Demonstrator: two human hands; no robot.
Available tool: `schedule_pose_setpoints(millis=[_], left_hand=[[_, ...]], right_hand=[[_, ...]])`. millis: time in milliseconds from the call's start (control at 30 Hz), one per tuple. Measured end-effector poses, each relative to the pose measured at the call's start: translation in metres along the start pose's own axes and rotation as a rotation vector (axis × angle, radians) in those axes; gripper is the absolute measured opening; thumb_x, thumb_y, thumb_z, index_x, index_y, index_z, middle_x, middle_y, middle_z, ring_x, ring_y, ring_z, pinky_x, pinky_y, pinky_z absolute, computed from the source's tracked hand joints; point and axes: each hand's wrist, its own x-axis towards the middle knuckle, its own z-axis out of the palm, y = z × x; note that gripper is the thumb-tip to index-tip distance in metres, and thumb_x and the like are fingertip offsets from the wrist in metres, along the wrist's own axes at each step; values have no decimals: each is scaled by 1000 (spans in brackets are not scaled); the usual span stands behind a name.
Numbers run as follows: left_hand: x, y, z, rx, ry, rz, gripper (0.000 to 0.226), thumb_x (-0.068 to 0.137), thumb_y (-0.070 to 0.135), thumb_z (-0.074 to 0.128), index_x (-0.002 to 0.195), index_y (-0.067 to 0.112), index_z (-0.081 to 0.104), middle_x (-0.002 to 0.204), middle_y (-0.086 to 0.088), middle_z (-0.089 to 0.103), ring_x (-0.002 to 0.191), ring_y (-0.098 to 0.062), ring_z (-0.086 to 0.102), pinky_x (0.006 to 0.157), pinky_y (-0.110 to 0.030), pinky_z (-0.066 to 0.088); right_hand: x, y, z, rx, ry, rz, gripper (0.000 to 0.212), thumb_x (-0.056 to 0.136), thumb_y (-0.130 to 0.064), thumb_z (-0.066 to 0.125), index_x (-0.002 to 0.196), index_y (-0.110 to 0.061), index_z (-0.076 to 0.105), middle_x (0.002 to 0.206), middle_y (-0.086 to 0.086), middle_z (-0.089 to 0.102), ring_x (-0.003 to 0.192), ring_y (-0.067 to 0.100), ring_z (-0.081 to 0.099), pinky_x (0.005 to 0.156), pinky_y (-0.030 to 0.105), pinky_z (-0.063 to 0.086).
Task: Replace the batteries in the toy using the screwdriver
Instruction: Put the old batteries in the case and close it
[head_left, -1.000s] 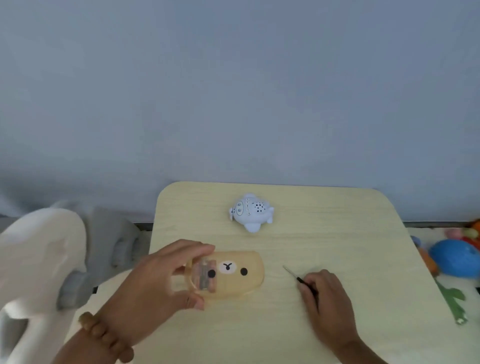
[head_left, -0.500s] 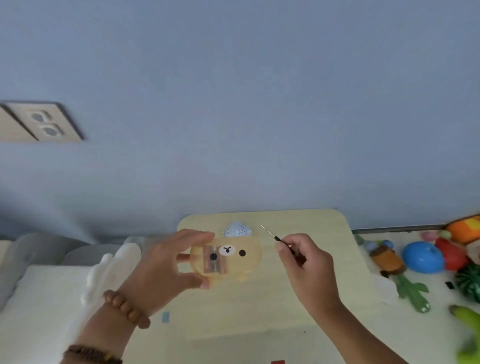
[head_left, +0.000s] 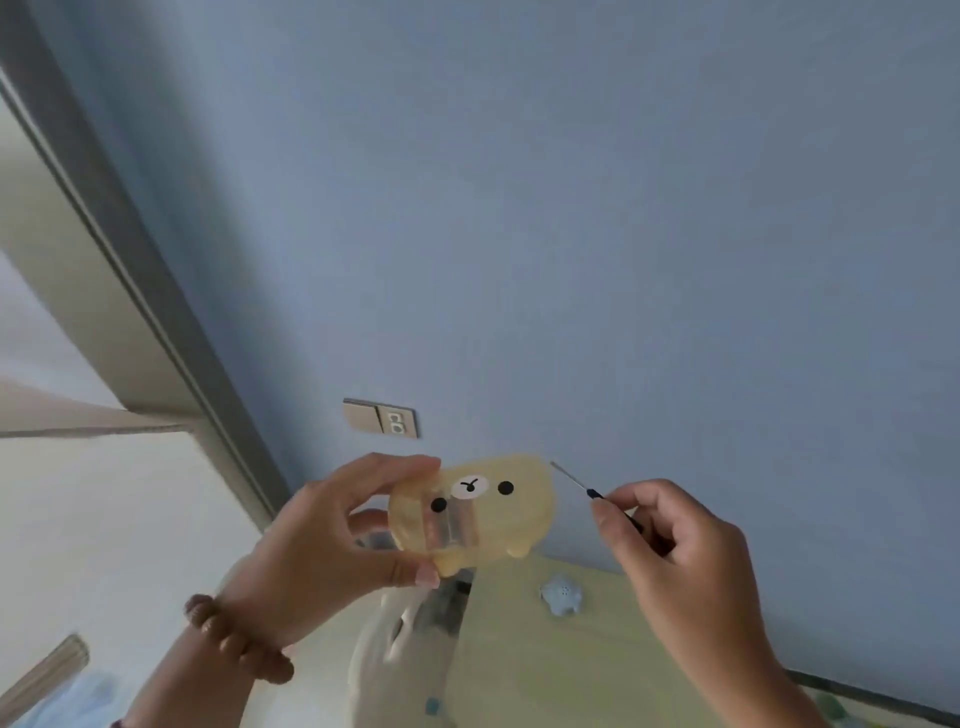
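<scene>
- The toy (head_left: 470, 512), a translucent yellow bear shape with two black eyes and a white muzzle, is held up in the air in front of the blue wall (head_left: 571, 208), face toward the camera.
- The toy is gripped by the left hand (head_left: 332, 545): fingers are curled over its upper left edge, the thumb is pressed against its lower edge.
- A darker block is seen through the toy's body on its left half; what it is cannot be told.
- A wooden bead bracelet (head_left: 236, 642) is worn on the left wrist, below and left of the toy.
- The screwdriver (head_left: 574, 480) is pinched in the right hand (head_left: 670, 551), just right of the toy; the fingers are closed around the dark handle.
- The thin metal shaft is pointed up and left toward the toy's upper right edge; the tip is near the toy, and contact cannot be told.
- A pale wooden table (head_left: 545, 649) is seen below the toy.
- A small light-blue toy (head_left: 562, 594) is lying on the table, below and right of the yellow toy.
- A beige wall plate (head_left: 382, 418) is mounted on the wall above the toy, slightly left.
- A grey door frame (head_left: 156, 291) is seen running diagonally, well left of the toy.
</scene>
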Motion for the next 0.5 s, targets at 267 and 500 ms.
schedule_pose_setpoints(millis=[267,500], left_hand=[[-152,42,-64,67,325,-86,76,48,12,97,114,40,69,117,4,69,106,-19,68,88,-28,56],[-319,64,-116,59,604,-110,73,49,19,96,116,33,70,119,-2,67,110,-20,67,92,-28,54]], right_hand=[[-39,-95,43,123,-240,-188,15,83,-25,78,72,-27,69,44,-7,50,40,6,42,42,10,32],[-120,-197,116,192,-408,-444,16,81,-29,79,71,-33,68,62,-2,57,63,17,56,53,11,40]])
